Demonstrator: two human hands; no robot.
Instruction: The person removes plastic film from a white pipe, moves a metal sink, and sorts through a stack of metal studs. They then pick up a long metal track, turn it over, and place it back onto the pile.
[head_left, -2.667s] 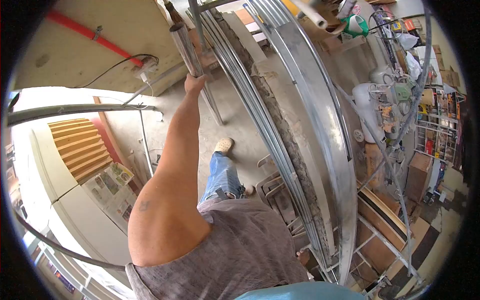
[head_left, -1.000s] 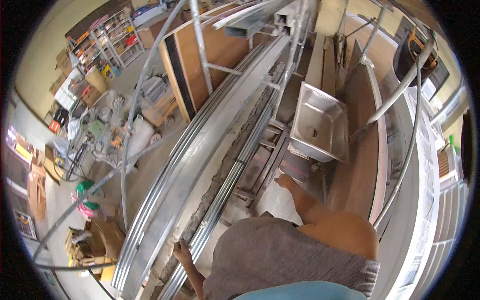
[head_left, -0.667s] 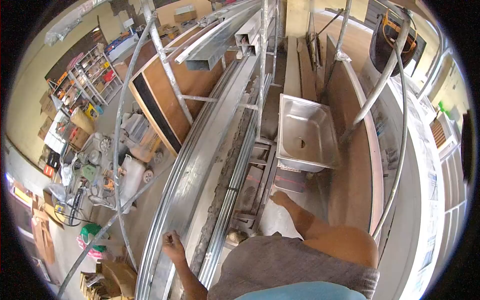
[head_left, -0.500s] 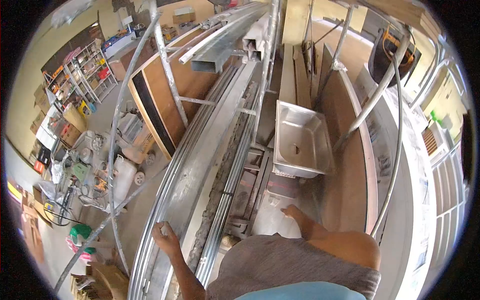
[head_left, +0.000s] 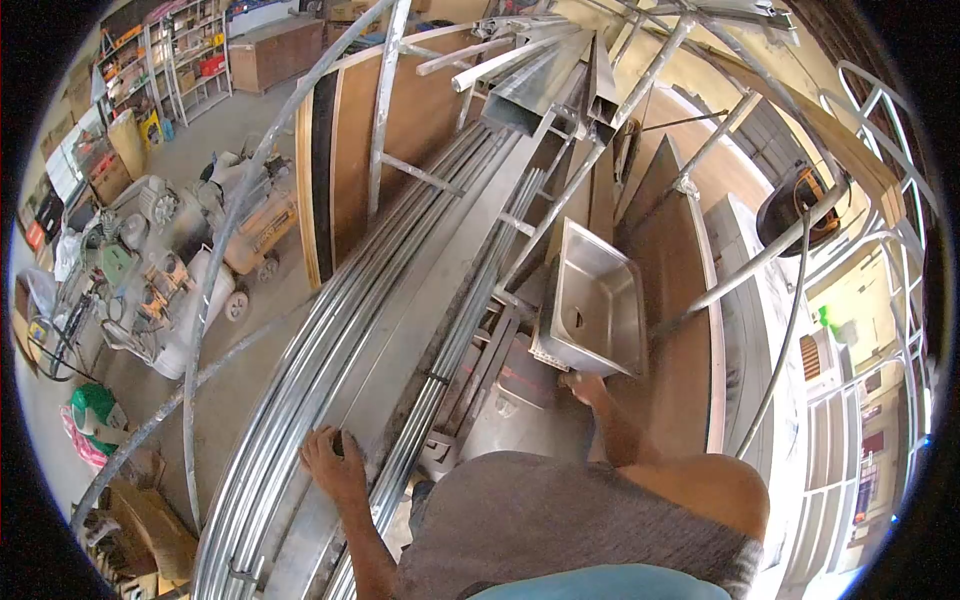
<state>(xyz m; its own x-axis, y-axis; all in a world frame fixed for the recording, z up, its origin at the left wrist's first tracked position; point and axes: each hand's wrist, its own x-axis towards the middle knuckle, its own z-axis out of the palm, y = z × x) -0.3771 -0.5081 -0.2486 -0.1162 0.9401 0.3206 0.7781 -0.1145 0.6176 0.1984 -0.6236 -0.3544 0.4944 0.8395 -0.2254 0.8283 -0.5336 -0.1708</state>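
Long metal pipes [head_left: 300,370] and a flat metal length [head_left: 385,350] run away from me on the left. Over them is my left hand [head_left: 336,462], fingers apart and slightly bent, near the edge of the flat length; whether it touches the metal is unclear. A stainless steel sink [head_left: 600,298] stands tilted at centre right, beside a brown board. My right hand [head_left: 583,388] is just below the sink's lower edge, its fingers curled and partly hidden, so any hold is unclear.
Scaffold poles [head_left: 385,110] rise around the metal stock. A brown board [head_left: 690,330] stands on the right. Machines [head_left: 150,260] and shelves [head_left: 188,60] are at the left. A black hard container [head_left: 795,215] hangs at the upper right.
The view has shifted and turned. My left hand's fingers have spread over the metal. My right hand is closer to the sink's lower edge.
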